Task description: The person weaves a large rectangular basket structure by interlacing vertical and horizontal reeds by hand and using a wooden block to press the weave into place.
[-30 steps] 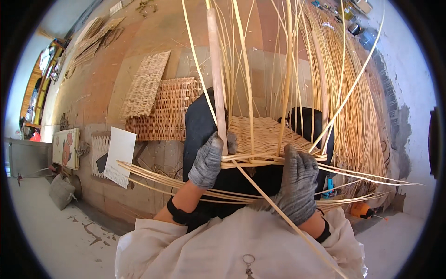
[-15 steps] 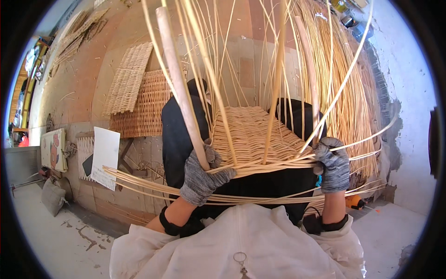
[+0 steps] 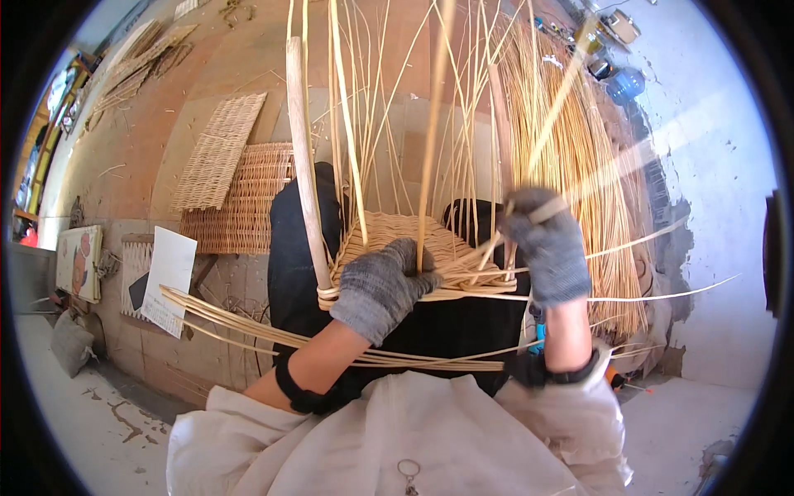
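Note:
A wicker basket base [image 3: 397, 227] rests over my lap, with thin upright rods [image 3: 358, 140] rising from its edge. Thick wooden posts stand at its left [image 3: 306, 165] and right [image 3: 499, 107] corners. In a grey knit glove, my left hand [image 3: 376, 289] closes over the near woven edge, its fingers around the foot of an upright rod [image 3: 432, 124]. My right hand [image 3: 547, 244], gloved too and smeared by motion, is closed on a pale willow rod [image 3: 558, 107] beside the right post. Several long loose rods [image 3: 240, 329] lie across my lap below the base.
A big bundle of willow rods [image 3: 591, 182] lies on the floor at the right. Woven panels [image 3: 219, 149] and a white paper sheet [image 3: 169, 281] are at the left. A blue water bottle [image 3: 626, 85] stands at the far right, and a grey cushion [image 3: 73, 343] lies far left.
My left hand has left the left post and moved right along the near edge. My right hand has risen and moved left, swinging a rod upward. The basket has shifted slightly left.

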`<state>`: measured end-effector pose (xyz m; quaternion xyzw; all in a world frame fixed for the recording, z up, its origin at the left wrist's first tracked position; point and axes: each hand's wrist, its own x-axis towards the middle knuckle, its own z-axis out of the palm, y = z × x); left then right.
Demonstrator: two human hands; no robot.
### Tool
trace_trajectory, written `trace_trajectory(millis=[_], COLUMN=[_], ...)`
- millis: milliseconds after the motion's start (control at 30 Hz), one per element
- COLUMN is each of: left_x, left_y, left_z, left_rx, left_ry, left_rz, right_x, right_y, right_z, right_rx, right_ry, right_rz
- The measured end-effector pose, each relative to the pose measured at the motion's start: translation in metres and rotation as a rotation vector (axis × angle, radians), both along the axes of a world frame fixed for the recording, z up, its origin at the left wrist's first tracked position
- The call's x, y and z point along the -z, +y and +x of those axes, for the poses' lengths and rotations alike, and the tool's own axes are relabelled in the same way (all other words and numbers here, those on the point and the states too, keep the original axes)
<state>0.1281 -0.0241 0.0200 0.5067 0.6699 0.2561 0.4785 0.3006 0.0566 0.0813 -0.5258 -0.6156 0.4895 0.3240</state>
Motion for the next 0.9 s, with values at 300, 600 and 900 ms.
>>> trace_trajectory(millis=[300, 600, 900], left_x=[0.002, 0.006, -0.049], left_y=[0.000, -0.007, 0.035], left_z=[0.003, -0.001, -0.011], left_rx=[-0.050, -0.209, 0.443], left_ry=[0.280, 0.041, 0.782], left_rz=[0.046, -0.001, 0.834], right_x=[-0.019, 0.045, 0.061], right_y=[0.005, -0.056, -0.044], right_z=[-0.094, -0.009, -0.005], right_rx=[-0.333, -0.333, -0.286], right_ry=[-0.493, -0.836, -0.766], right_rz=[0.440, 0.757, 1.085])
